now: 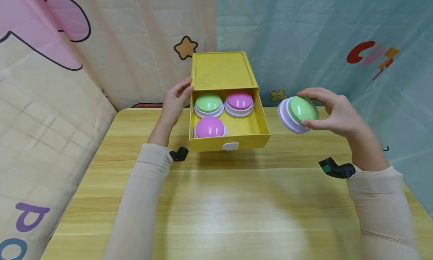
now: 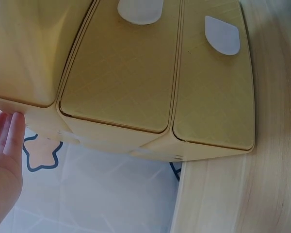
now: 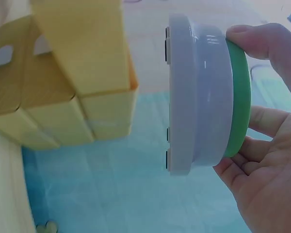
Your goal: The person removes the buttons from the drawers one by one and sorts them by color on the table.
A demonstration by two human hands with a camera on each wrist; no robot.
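My right hand (image 1: 338, 111) holds a round push button with a green dome (image 1: 303, 109) and white base, tilted in the air to the right of the yellow drawer unit (image 1: 223, 70). In the right wrist view the button's white base (image 3: 196, 97) faces the drawers, thumb and fingers at the green edge. The pulled-out top drawer (image 1: 247, 125) contains another green button (image 1: 208, 103) and two pink buttons, one at the back right (image 1: 239, 101), one at the front left (image 1: 209, 127). With fairly straight fingers, my left hand (image 1: 176, 102) touches the unit's left side.
Two lower drawers (image 2: 116, 68) with white tabs are pushed in beneath the top one. The unit stands at the back of a wooden table (image 1: 230, 207). Printed curtains (image 1: 304, 34) hang behind and beside the table.
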